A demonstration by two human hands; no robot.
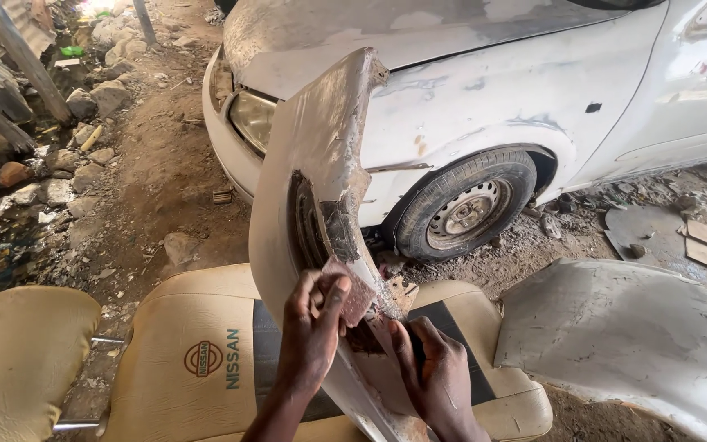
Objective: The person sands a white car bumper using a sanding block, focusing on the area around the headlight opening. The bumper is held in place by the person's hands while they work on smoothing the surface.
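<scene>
A loose white car fender panel [312, 155] stands upright on a tan car seat [190, 352] in front of me, its edge rough with grey filler. My left hand [311, 331] presses a small reddish piece of sandpaper [352, 295] against the panel's inner edge. My right hand [435, 376] grips the lower part of the panel and steadies it, fingers wrapped around its edge.
A white car [484, 90] with sanded patches and a front wheel [464, 209] stands behind. Another loose body panel [632, 336] lies at right. A second tan cushion [18, 360] is at left. Rocks and rubble [51, 164] line the dirt ground at far left.
</scene>
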